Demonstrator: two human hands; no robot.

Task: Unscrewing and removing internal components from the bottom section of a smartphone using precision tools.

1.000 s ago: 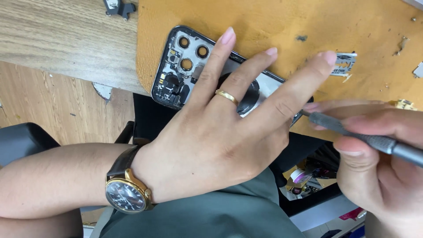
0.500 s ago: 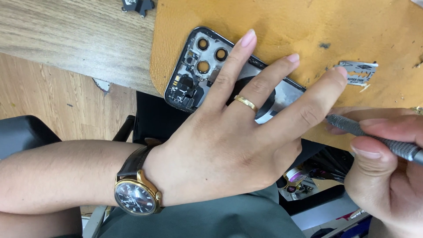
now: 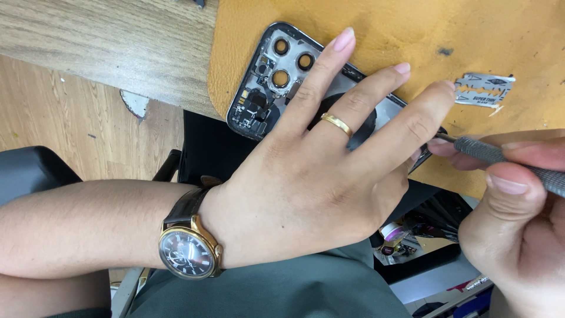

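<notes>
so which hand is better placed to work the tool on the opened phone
Right. The right hand grips the screwdriver, tip at the opened phone edge; the left hand lies flat, pinning it.

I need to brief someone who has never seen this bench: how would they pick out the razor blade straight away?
Start at the tan leather mat covering the right part of the wooden table. Near its right side, just beyond the fingertips of the left hand pressing the opened phone, lies the razor blade. It is the only thin, flat, silvery strip with notched ends, lying loose and untouched.
</notes>
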